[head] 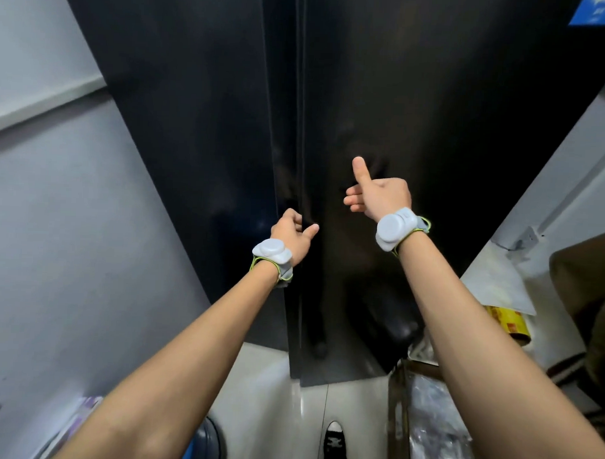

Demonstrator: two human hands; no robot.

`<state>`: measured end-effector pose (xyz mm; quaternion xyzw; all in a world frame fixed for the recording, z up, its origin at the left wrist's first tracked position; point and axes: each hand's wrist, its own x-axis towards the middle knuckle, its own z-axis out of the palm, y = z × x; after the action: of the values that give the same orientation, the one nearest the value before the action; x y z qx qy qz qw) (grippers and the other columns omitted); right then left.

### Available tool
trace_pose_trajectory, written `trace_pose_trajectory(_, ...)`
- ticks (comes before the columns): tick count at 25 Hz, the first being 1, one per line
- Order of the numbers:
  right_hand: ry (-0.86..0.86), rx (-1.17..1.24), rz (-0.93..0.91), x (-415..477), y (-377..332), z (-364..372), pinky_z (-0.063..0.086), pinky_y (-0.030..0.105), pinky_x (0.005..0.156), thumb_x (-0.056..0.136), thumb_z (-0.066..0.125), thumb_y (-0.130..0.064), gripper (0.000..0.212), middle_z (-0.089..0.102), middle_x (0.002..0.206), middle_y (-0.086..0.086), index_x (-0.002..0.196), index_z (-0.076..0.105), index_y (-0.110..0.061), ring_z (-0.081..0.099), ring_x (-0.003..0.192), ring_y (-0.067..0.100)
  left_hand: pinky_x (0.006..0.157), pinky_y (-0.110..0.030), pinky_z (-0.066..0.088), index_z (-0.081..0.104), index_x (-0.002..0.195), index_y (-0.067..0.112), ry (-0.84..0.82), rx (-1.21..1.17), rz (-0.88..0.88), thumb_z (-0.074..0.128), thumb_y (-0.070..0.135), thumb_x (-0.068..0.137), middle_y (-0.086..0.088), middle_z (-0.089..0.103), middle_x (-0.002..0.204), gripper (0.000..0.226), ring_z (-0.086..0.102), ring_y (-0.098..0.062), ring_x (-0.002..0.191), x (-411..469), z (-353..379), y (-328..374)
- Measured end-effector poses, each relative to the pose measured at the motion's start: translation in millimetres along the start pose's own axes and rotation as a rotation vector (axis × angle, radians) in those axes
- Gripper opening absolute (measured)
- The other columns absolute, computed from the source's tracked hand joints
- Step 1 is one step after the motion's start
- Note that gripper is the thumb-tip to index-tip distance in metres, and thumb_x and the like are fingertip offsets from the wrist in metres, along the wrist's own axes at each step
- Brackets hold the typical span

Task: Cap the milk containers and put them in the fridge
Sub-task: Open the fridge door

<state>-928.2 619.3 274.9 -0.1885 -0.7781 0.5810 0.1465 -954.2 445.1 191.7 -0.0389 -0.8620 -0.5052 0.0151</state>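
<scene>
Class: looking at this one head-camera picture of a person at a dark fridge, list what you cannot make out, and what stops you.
- Milk containers: none in view.
- Fridge interior: behind closed doors.
- Left hand fingertips: curled at the door seam, grip unclear.
- Blue sticker: cut by the top edge.
- Yellow packet: print too small.

Both arms extended toward twelve o'clock; left hand (292,228) with fingers curled, right hand (377,195) loosely open, thumb raised.

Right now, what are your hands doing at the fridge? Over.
Left hand curled at the fridge door seam. Right hand empty, thumb up, near the right door. Doors look shut. No milk containers in sight. Nothing blocking the doors.
</scene>
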Motion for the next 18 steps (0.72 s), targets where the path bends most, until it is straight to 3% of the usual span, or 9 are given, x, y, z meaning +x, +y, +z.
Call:
trace_pose_trajectory(3, 0.021, 0.055, 0.039, -22, 7, -6, 0.062, 0.036, 0.082, 0.062, 0.054, -0.094, 0.072, 0.078, 0.064, 0.0, 0.062, 0.079, -0.026, 0.077, 0.061, 0.016, 0.063, -0.006, 0.045, 0.058, 0.106, 0.014, -0.031, 0.015, 0.054, 0.064, 0.019, 0.092, 0.012, 0.058, 0.087, 0.016, 0.054, 0.005, 0.07, -36, -4, -1)
trace_pose_trajectory(6, 0.011, 0.062, 0.102, -46, 16, -14, 0.058, 0.029, 0.063, 0.065, 0.053, -0.092, 0.083, 0.078, 0.065, 0.002, 0.061, 0.076, -0.012, 0.077, 0.062, 0.017, 0.068, 0.001, 0.041, 0.059, 0.116, 0.012, -0.121, 0.015, 0.1, 0.061, 0.016, 0.094, 0.01, 0.061, 0.098, 0.023, 0.059, 0.005, 0.081, -66, -9, -4)
trace_pose_trajectory(8, 0.005, 0.066, 0.126, -64, 23, -22, 0.053, 0.024, 0.055, 0.068, 0.054, -0.089, 0.08, 0.079, 0.067, 0.002, 0.065, 0.074, -0.012, 0.074, 0.057, 0.013, 0.078, -0.007, 0.042, 0.058, 0.12, 0.012, -0.175, 0.019, 0.123, 0.06, 0.017, 0.095, 0.008, 0.063, 0.104, 0.026, 0.061, -0.002, 0.091, -86, -10, -2)
trace_pose_trajectory(12, -0.008, 0.042, 0.109, -99, 46, -39, 0.052, 0.021, 0.055, 0.074, 0.063, -0.076, 0.061, 0.08, 0.073, 0.0, 0.069, 0.074, -0.016, 0.074, 0.062, 0.009, 0.091, -0.02, 0.05, 0.062, 0.123, 0.015, -0.26, 0.05, 0.163, 0.06, 0.021, 0.095, 0.005, 0.069, 0.109, 0.029, 0.065, -0.007, 0.098, -120, -12, 1)
trace_pose_trajectory(15, 0.037, 0.057, 0.116, -124, 69, -53, 0.063, 0.034, 0.071, 0.073, 0.07, -0.069, 0.049, 0.081, 0.076, 0.0, 0.075, 0.07, -0.02, 0.077, 0.069, 0.01, 0.083, -0.022, 0.052, 0.07, 0.108, 0.023, -0.236, 0.161, 0.185, 0.059, 0.028, 0.093, 0.008, 0.074, 0.096, 0.018, 0.068, -0.007, 0.09, -143, -16, 1)
trace_pose_trajectory(18, 0.042, 0.06, 0.137, -150, 90, -68, 0.06, 0.049, 0.093, 0.06, 0.074, -0.073, 0.058, 0.08, 0.089, -0.001, 0.092, 0.065, -0.025, 0.077, 0.088, 0.018, 0.069, -0.023, 0.05, 0.07, 0.085, 0.022, -0.106, 0.164, 0.096, 0.06, 0.04, 0.091, 0.005, 0.073, 0.078, 0.021, 0.067, -0.009, 0.073, -169, -20, -1)
